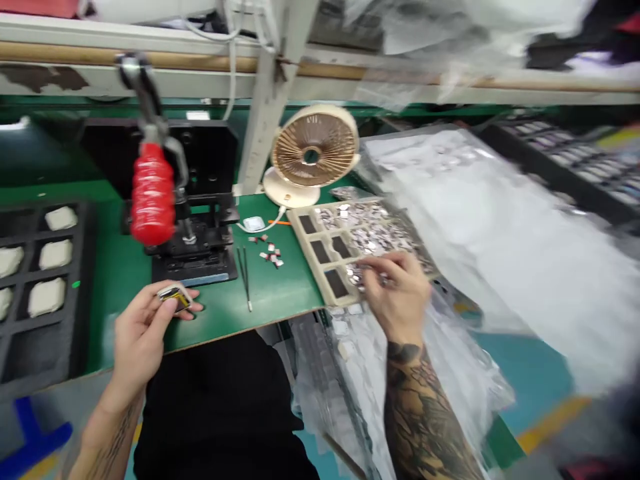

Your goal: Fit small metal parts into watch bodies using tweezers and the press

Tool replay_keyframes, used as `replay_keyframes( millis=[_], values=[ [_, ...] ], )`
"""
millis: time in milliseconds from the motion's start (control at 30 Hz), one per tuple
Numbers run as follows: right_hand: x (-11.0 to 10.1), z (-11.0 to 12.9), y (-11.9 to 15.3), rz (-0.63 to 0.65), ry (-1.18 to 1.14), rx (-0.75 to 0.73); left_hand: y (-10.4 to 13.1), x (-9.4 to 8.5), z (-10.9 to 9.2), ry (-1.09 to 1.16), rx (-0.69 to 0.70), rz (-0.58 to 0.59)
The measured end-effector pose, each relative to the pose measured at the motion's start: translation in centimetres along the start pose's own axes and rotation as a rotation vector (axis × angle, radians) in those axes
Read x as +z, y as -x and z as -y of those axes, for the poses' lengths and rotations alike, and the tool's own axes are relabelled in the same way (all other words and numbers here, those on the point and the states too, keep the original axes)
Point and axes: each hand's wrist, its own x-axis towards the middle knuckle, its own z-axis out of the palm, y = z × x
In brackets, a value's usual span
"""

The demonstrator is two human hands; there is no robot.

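My left hand (145, 327) pinches a small white-rimmed casing (176, 297) near the table's front edge; its inside shows yellow and black. My right hand (400, 293) is over the front compartment of a beige sorting tray (314, 263), thumb and fingertips pressed together. Whatever they hold, if anything, is too small to make out. Small shiny silvery parts (377, 237) fill several of the tray's compartments, and dark pads (336, 283) lie in others. Between my hands lie thin dark tweezers (245, 280) and a scatter of tiny red-and-white pieces (271, 253).
A black press with a red handle (153, 193) stands at the back left. Off-white casings (47, 297) sit in a black tray (80, 333) on the left. A small fan (315, 150) stands behind the beige tray. Plastic bags (490, 233) cover the right side.
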Motion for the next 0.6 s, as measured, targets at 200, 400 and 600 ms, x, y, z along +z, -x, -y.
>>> replay_keyframes(
  millis=[200,400,600],
  values=[
    [0.7,1.0,-0.8,-0.309,-0.106,0.084,-0.9,-0.2,0.0,0.184,0.021,0.051],
    [4.5,11.9,-0.2,-0.375,-0.929,0.033,-1.2,0.1,-0.3,0.274,-0.010,0.050],
    [7.8,20.9,3.7,0.262,-0.989,-0.052,-0.6,0.4,-0.2,0.195,-0.002,0.030]
  ],
)
